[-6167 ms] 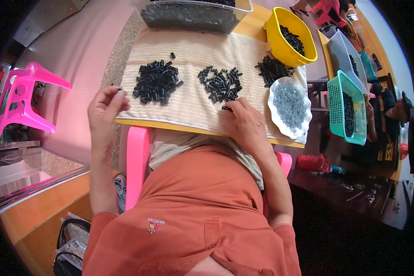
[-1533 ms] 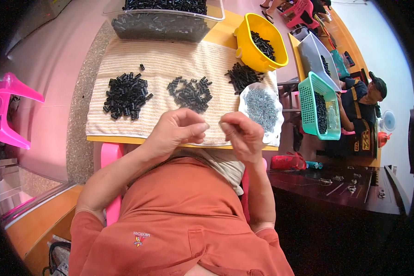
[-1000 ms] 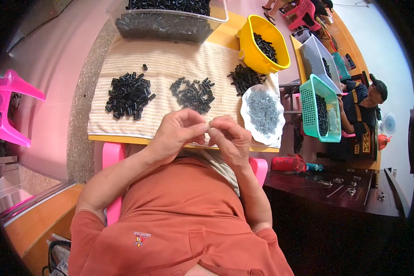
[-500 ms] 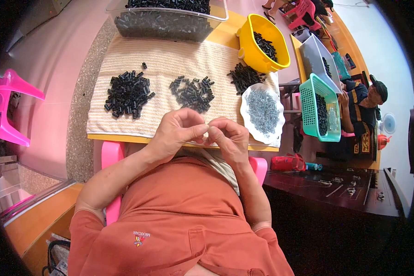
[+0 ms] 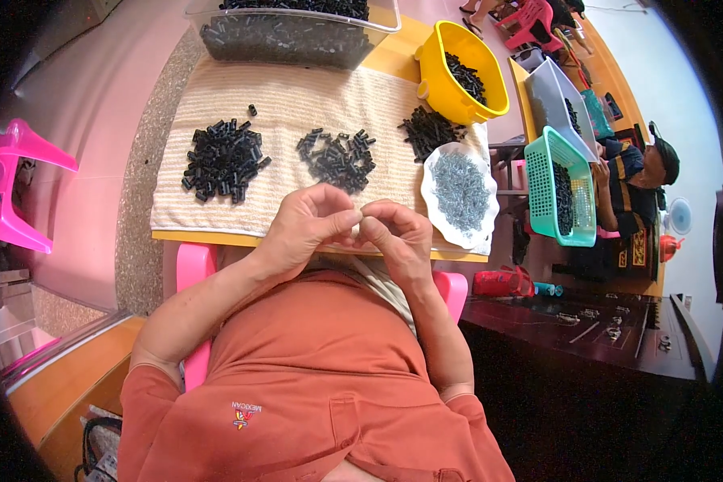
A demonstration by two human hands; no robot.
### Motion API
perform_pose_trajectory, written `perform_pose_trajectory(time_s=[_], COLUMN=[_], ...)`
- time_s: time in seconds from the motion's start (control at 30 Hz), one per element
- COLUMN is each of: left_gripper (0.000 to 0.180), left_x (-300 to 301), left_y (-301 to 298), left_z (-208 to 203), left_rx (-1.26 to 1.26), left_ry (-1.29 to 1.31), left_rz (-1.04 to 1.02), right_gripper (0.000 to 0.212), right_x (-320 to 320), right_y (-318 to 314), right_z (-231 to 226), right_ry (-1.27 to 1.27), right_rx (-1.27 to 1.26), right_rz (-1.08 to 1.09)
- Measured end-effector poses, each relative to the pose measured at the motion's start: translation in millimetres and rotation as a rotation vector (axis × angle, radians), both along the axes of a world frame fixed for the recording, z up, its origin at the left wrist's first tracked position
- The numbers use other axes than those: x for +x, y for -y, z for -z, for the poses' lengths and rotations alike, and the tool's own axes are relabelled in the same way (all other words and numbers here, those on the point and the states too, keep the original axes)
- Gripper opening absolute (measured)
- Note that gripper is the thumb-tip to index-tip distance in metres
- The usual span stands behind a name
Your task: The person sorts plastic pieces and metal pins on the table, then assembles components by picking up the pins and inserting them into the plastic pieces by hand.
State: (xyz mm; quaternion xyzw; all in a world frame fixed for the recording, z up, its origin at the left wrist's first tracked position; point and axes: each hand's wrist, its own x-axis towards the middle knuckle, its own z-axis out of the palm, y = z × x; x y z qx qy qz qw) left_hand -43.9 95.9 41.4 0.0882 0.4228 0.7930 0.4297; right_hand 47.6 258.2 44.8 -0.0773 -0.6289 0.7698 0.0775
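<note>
My left hand and my right hand meet fingertip to fingertip above the table's near edge. Both are closed in a pinch; whatever lies between the fingers is too small and covered to make out. Just beyond them, a loose pile of small dark tubular parts rests on the striped towel. A bigger heap of short black cylindrical parts sits to the left. On the right, a white scalloped plate holds many thin silvery metal pieces, with longer black parts heaped behind it.
A clear plastic bin of black parts stands at the back, beside a yellow tub with more. Right of the table are a green basket, a grey bin and another person. A pink stool stands left.
My hands stay pinched together in nearly the same place, with the fingers shifting only slightly. The piles look unchanged.
</note>
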Motion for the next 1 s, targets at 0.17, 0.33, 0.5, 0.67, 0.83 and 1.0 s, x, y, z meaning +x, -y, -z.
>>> perform_pose_trajectory(time_s=[0.17, 0.33, 0.5, 0.67, 0.83, 1.0], left_gripper=[0.019, 0.018, 0.017, 0.014, 0.011, 0.012], left_x=[1.2, 2.1, 0.7, 1.4, 4.7, 4.8], left_y=[-0.3, -0.7, -0.2, 0.3, 0.5, 1.3], left_z=[3.1, 2.6, 6.4, 4.4, 2.4, 0.1], left_rx=[-0.023, -0.047, -0.048, -0.103, -0.169, -0.186], left_ry=[-0.052, -0.155, -0.185, -0.263, -0.391, -0.442], left_rz=[-0.032, -0.064, -0.067, -0.082, -0.088, -0.097], right_gripper=[0.012, 0.013, 0.013, 0.014, 0.015, 0.014], right_x=[0.0, 1.5, 1.1, -1.8, -1.1, -0.8], right_y=[1.8, 2.4, 2.9, 1.7, 0.6, 0.8], right_z=[-0.4, 1.8, 3.3, 5.4, 2.7, 2.5], right_ry=[-0.017, 0.001, -0.018, -0.023, 0.026, 0.097], right_rx=[0.039, 0.037, 0.032, 0.028, 0.018, 0.019], right_rz=[0.039, 0.066, 0.060, 0.037, 0.042, 0.073])
